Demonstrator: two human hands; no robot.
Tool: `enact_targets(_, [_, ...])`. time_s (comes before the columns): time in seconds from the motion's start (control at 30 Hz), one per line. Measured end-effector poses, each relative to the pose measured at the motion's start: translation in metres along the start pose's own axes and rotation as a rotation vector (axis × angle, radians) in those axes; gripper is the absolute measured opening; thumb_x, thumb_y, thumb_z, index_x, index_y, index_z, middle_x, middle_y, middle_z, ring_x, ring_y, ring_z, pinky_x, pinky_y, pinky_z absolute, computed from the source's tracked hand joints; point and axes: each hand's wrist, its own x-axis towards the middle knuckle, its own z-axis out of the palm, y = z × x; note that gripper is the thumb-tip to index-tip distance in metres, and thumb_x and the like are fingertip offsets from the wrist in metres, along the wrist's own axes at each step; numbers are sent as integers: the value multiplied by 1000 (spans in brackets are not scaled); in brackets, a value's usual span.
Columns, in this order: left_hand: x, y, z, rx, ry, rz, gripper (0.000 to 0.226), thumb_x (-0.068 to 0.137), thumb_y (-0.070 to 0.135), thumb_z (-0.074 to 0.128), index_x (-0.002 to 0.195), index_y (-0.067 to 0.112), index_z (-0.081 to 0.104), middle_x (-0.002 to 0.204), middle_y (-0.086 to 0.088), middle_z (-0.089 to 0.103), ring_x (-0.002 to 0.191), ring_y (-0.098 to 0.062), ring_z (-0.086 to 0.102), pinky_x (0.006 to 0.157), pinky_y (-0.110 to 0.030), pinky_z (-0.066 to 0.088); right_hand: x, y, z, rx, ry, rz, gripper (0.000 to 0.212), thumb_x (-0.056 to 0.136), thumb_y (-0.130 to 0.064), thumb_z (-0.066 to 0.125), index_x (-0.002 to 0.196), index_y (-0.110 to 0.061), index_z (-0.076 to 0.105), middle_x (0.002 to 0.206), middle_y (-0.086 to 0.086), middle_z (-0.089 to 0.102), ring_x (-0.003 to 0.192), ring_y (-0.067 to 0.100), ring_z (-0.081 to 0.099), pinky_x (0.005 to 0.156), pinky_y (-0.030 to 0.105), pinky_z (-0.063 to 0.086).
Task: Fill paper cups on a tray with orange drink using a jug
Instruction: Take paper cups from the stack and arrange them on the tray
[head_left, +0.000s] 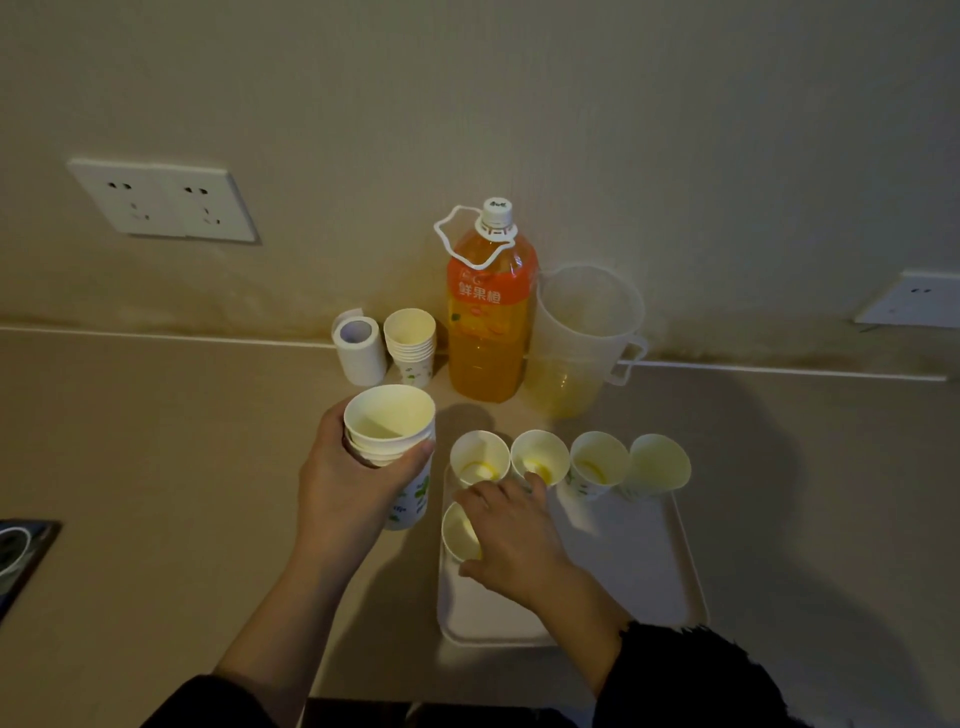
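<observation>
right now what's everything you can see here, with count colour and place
tray: 1, pale, counter front right
row cups: 4, white, tray's back edge, at least three with a little orange drink
front cup: 1, white, tilted at tray's front left
held stack: 1 stack, white with green print, left of tray
spare stack: 1 stack, white, by the wall
bottle: 1, orange drink, white cap, by the wall
jug: 1, clear, right of bottle, little yellow drink inside
paper roll: 1, white, left of spare stack
sockets: 3, white, two wall left, one right
left hand: holds held stack
right hand: holds front cup
</observation>
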Motion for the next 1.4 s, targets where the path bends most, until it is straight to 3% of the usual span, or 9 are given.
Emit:
enact_targets(0.43, [3, 0, 5, 4, -13, 6, 69, 66, 28, 83, 126, 22, 50, 115, 6, 60, 104, -13, 58, 75, -22, 46, 3, 5, -6, 109, -10, 46, 77, 69, -60, 66, 134, -24, 44, 136, -2, 43, 124, 25, 39, 103, 47, 20])
enact_targets(0.53, [3, 2, 8, -8, -18, 8, 68, 65, 28, 83, 125, 23, 51, 114, 7, 61, 103, -12, 58, 74, -21, 46, 0, 6, -9, 92, 162, 95, 59, 69, -66, 48, 107, -24, 63, 104, -4, 60, 96, 21, 59, 84, 45, 43])
enact_targets(0.6, [2, 4, 11, -22, -24, 15, 68, 64, 27, 84, 124, 24, 51, 114, 8, 61, 103, -11, 59, 77, -23, 47, 0, 10, -19, 128, 338, 144, 41, 72, -54, 47, 91, -23, 66, 88, -4, 62, 80, 21, 63, 71, 41, 49])
enact_targets(0.73, [-1, 14, 24, -31, -61, 43, 67, 64, 25, 85, 122, 25, 51, 113, 9, 61, 103, -10, 59, 78, -22, 47, 6, 20, -65, 450, 592, 250, 23, 78, -27, 61, 97, -14, 66, 93, 2, 63, 85, 24, 62, 73, 38, 50])
enact_targets(0.83, [-5, 23, 36, -42, -82, 73, 72, 61, 36, 86, 123, 24, 51, 113, 10, 61, 103, -9, 59, 80, -24, 49, 5, 26, -109, 836, 409, 240, 38, 86, -33, 64, 121, -18, 59, 117, -3, 58, 106, 10, 54, 88, 25, 44])
enact_targets(0.97, [-9, 33, 47, -31, -134, 93, 67, 63, 29, 85, 120, 30, 50, 110, 10, 62, 100, -11, 59, 74, -22, 48, -9, 32, -137, 857, 255, 123, 57, 80, -32, 72, 131, -22, 49, 127, -5, 55, 107, 4, 50, 83, 13, 40])
enact_targets(1.1, [-14, 43, 57, 4, -179, 132, 61, 57, 36, 79, 111, 42, 50, 102, 24, 60, 94, 5, 58, 69, -13, 42, -16, 40, -138, 778, 261, 100, 86, 66, -39, 82, 139, -22, 40, 135, -6, 47, 116, 4, 44, 89, 16, 35])
enact_targets(1.23, [-19, 50, 68, 32, -236, 133, 50, 53, 37, 73, 94, 52, 48, 88, 33, 60, 87, 18, 55, 63, -7, 41, -20, 47, -136, 729, 303, 106, 89, 64, -41, 83, 139, -22, 40, 135, -5, 47, 121, 9, 45, 98, 26, 41])
enact_targets(1.4, [-19, 50, 76, 86, -262, 171, 53, 56, 39, 77, 98, 52, 48, 95, 26, 62, 90, 11, 58, 67, -10, 44, -23, 56, -134, 730, 353, 121, 81, 68, -37, 81, 138, -23, 42, 134, -5, 49, 120, 11, 46, 100, 31, 42])
